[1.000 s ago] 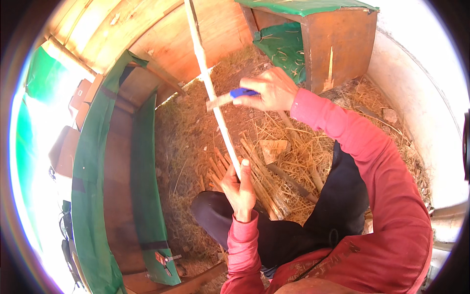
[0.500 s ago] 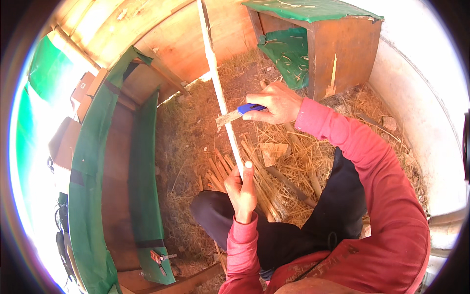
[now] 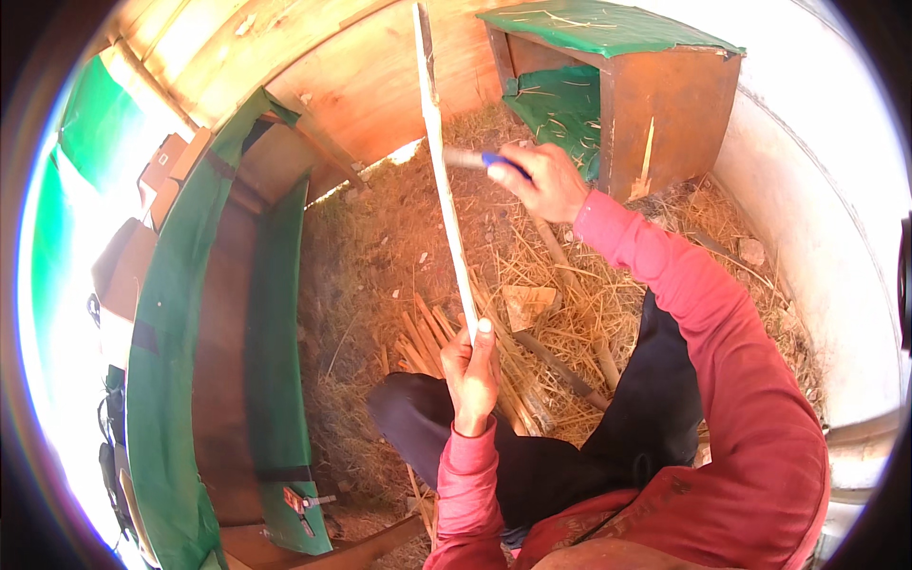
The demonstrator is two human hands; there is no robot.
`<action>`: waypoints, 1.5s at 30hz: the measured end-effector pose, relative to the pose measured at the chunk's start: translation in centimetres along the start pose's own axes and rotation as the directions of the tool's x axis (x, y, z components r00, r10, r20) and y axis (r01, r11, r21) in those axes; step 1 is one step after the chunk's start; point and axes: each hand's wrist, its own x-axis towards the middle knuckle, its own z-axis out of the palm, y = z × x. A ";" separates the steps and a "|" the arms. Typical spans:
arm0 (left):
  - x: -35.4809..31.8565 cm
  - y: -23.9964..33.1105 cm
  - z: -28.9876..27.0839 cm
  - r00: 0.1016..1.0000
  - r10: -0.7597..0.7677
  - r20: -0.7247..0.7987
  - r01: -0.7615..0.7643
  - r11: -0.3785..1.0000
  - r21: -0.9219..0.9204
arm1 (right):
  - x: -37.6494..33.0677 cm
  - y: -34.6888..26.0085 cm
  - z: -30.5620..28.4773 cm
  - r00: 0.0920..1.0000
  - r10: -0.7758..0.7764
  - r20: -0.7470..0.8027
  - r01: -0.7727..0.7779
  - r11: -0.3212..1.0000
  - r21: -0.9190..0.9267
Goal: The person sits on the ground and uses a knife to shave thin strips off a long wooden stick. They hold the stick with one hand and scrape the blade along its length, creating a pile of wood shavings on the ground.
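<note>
My left hand (image 3: 472,382) is closed round the lower end of a long, pale, peeled stick (image 3: 451,214), with the thumb along it. The stick slants upward and away, and dark bark shows near its far end. My right hand (image 3: 554,185) grips the blue handle of a knife (image 3: 504,165). Motion smears its blade, which points left and reaches the stick's right edge; whether it touches I cannot tell. Below the stick, several split wooden strips (image 3: 429,332) lie by my knee.
Straw and shavings (image 3: 579,294) cover the ground, with a flat wood chunk (image 3: 528,306) among them. A wooden box with green covering (image 3: 670,114) stands at the far right. Along the left runs a green-edged wooden trough (image 3: 275,380), a red-handled tool (image 3: 302,501) lying at its near end.
My right hand has moved the knife up and away along the stick, and its blade has gone from across the stick to its right edge. The stick's far end has shifted slightly right.
</note>
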 end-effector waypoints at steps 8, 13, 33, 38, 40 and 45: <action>-0.1 0.2 -0.3 0.997 -0.066 -0.030 0.066 0.998 -0.005 | -0.3 -0.9 1.0 0.997 -0.002 0.081 0.024 0.960 -0.279; -1.0 0.3 -0.6 0.985 -0.075 0.158 0.096 0.986 -0.135 | 2.2 3.1 -0.2 0.925 0.314 -0.215 -0.368 0.884 -0.290; -0.7 0.5 -0.9 0.999 -0.046 -0.021 0.046 0.999 -0.013 | -1.7 -1.0 0.5 0.957 -0.199 0.211 0.207 0.978 -0.020; -1.0 0.4 -0.5 0.994 -0.099 -0.037 0.099 0.995 0.010 | -0.1 0.5 1.0 1.000 -0.023 0.010 0.025 0.933 -0.358; -0.7 0.2 -0.2 0.995 -0.095 0.023 0.096 0.994 -0.043 | 1.5 2.7 0.0 0.939 0.313 -0.139 -0.342 0.824 -0.452; -0.9 0.5 -0.7 0.999 -0.027 0.023 0.027 1.000 0.004 | 1.7 2.5 -1.6 0.925 0.358 -0.124 -0.377 0.901 -0.216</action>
